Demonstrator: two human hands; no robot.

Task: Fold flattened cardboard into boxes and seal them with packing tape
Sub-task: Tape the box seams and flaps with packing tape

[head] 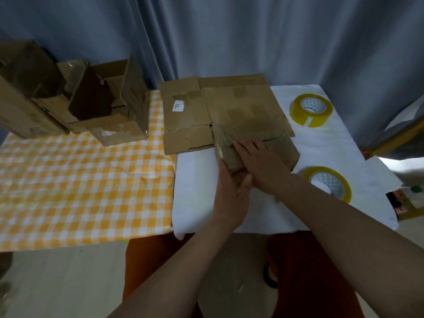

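From my remote station I record the following, left to right. At the far left of the worktop (68, 184), on the yellow-checked cloth (91, 203), stand two opened cardboard boxes: a large one (25, 97) at the edge of view and, touching it, a smaller open box (110, 111) with its flaps raised. Right of these, straddling the seam between the checked cloth and the white cloth (332, 145), lies the flattened cardboard (220, 106), flat on the worktop, carrying a small white label (178, 105) and patches of old tape. Its near right flap (282, 150) is folded toward me, and both hands work on it. My left hand (231, 193) sits at the flap's near left corner, fingers straight along the edge and thumb pressing up against the cardboard; I judge this grip relaxed, steadying rather than clenched, though the fingertips are partly hidden behind the flap. My right hand (259, 164) lies palm down on top of the flap, fingers extended flat and pressing it; that grip is released, grasping nothing. Further right, on the white cloth, two rolls of yellowish packing tape rest apart from the cardboard: the far roll (311, 110) near the back edge, the near roll (328, 182) just beside my right forearm. A blue-grey curtain (229, 31) hangs behind.
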